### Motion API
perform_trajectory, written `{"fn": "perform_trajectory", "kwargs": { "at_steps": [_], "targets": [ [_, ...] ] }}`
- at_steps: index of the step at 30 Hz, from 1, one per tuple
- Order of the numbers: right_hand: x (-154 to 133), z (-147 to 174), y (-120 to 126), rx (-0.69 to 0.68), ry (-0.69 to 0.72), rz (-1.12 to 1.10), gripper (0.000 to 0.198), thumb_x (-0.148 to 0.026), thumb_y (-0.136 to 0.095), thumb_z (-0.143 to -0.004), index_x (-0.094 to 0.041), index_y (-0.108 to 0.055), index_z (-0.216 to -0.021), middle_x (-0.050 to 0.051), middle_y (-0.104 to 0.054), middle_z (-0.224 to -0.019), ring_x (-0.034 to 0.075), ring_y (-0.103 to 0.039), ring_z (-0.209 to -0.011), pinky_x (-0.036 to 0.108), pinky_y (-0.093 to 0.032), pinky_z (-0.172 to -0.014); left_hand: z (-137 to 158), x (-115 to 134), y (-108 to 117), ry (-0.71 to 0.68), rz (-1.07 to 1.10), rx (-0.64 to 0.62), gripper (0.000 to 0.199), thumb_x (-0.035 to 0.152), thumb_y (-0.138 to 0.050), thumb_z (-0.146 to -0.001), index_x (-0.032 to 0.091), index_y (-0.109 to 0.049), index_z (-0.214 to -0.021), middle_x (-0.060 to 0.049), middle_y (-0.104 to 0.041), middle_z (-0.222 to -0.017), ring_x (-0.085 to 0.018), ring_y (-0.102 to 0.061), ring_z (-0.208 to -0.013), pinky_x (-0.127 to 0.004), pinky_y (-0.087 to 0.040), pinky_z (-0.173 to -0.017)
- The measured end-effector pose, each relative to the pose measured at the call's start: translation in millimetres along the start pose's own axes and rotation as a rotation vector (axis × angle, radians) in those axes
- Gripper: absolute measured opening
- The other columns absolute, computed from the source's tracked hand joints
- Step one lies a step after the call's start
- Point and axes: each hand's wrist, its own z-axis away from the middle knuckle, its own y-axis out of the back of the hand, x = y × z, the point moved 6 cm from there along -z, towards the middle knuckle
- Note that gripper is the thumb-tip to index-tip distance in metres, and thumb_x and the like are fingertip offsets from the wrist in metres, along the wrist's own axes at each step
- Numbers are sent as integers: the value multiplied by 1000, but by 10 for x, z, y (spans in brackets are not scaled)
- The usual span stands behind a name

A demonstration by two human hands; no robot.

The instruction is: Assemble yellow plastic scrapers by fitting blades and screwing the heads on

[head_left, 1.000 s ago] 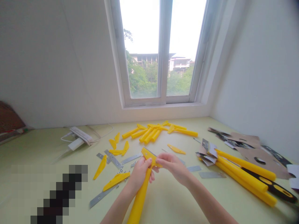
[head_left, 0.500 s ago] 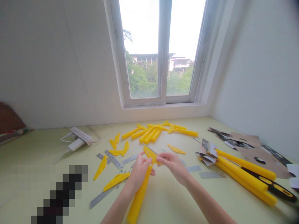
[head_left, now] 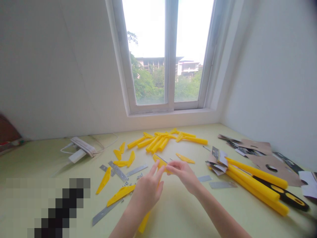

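Note:
A yellow scraper (head_left: 160, 161) with a thin grey blade along the far edge of its head is between my hands. My right hand (head_left: 182, 172) pinches the right end of the head between thumb and fingers. Over the top of the head and handle lies my left hand (head_left: 148, 188), its fingertips on the head's face. It hides most of the handle, whose lower end (head_left: 144, 222) shows under the wrist. Left of my hands are loose yellow head plates (head_left: 121, 194), grey metal blades (head_left: 119, 171) and a scatter of small screws or nuts (head_left: 140, 176).
Several yellow scrapers (head_left: 158, 142) lie heaped below the window. On the right are long yellow-handled tools (head_left: 257, 186), a black-and-yellow handle (head_left: 292, 197) and cardboard packaging (head_left: 257, 147). A white power strip (head_left: 83, 146) with cables sits at the back left.
My left hand has shifted from gripping below the scraper's head to lying over it, covering more of the handle. My right hand keeps its pinch. The view has shifted slightly.

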Motion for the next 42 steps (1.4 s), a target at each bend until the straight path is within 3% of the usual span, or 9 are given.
{"fn": "perform_trajectory", "kwargs": {
  "at_steps": [9,21,32,42],
  "targets": [
    [14,-4,5,5,-23,-10,25,-38,-61,-68,-14,-67,-74,4,-65,-71,17,-58,-70,28,-45,-67,13,22,-40,46,-26,-13,49,17,-37,-80,31,-34,-128,-12,-28,-140,-21,-64,-81,-32,-49,-69],
    [23,11,-33,12,-76,-62,23,-36,-63,-66,-13,-66,-71,4,-64,-69,17,-58,-68,29,-47,-67,-1,91,-130,90,-145,-70,49,10,-34,-78,27,-39,-124,-17,-33,-136,-18,-64,-67,-29,-47,-59],
    [38,0,34,76,-130,-58,23,-36,-66,-62,-14,-66,-70,4,-63,-67,18,-58,-69,31,-45,-70,27,104,-153,109,-136,-51,55,8,-35,-77,30,-37,-127,-17,-36,-134,-19,-64,-72,-28,-46,-60],
    [-52,13,68,119,-80,-15,24,-38,-64,-64,-15,-65,-69,3,-64,-66,19,-59,-69,30,-43,-68,24,102,-146,112,-118,-25,57,9,-34,-77,31,-31,-130,-15,-37,-134,-19,-64,-75,-29,-47,-65]
  ]
}}
